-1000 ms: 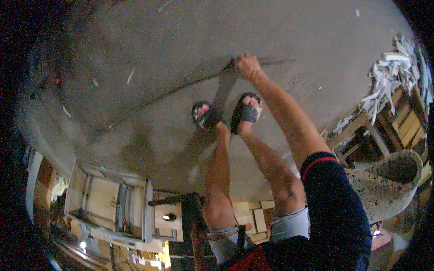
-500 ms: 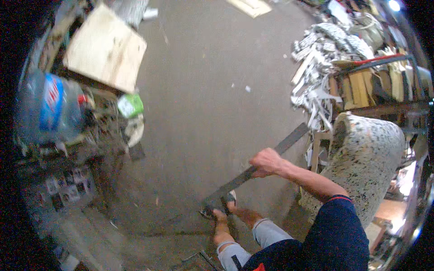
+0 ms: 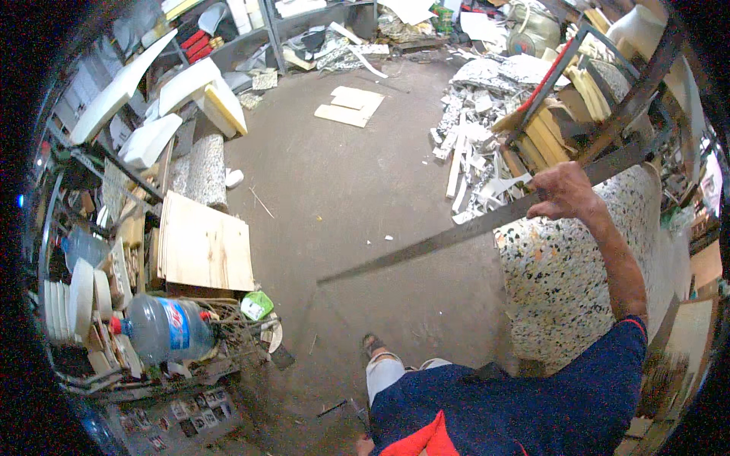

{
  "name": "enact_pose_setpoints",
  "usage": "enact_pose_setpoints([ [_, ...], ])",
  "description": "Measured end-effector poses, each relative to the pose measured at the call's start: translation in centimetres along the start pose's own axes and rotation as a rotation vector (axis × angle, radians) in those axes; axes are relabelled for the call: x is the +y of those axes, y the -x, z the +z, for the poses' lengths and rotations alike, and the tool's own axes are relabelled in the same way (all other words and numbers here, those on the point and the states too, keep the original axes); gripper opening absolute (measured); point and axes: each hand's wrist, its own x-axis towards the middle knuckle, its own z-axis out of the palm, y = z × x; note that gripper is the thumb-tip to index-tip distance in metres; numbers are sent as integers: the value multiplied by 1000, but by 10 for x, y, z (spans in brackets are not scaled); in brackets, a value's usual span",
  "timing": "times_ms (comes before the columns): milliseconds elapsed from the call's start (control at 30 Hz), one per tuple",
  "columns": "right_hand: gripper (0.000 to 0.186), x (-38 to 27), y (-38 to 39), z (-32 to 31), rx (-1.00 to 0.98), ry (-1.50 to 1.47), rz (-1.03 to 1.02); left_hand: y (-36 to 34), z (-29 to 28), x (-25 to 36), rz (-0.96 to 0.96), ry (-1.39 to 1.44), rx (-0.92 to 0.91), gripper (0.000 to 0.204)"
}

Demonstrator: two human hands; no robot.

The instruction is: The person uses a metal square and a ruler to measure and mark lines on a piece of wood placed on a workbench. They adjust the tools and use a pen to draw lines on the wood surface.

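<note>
My right hand is closed round a long, flat, dark grey strip that looks like a straightedge. One end slants down to the left over the floor; the other passes above a roll of speckled foam at the right. Only a small part of my left hand shows at the lower edge, its fingers hidden. Close to it is a thin dark angled piece; whether the hand holds it I cannot make out.
White foam scraps lie heaped at the right, beside a metal rack of yellowish blocks. Plywood sheets and a big clear water bottle stand at the left. Thin pale boards lie on the floor ahead.
My right hand has raised the strip and moved right and forward with it, from near my feet to beside the foam roll. My view has tilted up, showing more of the room.
</note>
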Motion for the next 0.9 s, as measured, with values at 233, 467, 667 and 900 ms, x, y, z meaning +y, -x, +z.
enact_pose_setpoints([
  [233,56,56,-45,65,-79,-13,550,-100,-57,102,21,-54,-20,50],
  [467,60,74,-99,152,-68,-123,917,-182,-150,229,82,-108,-56,50],
  [667,57,109,-153,213,-116,-282,1168,-242,-233,401,129,-378,42,71],
  [900,59,184,-223,237,-175,-216,1275,-314,-263,565,152,-272,29,58],
])
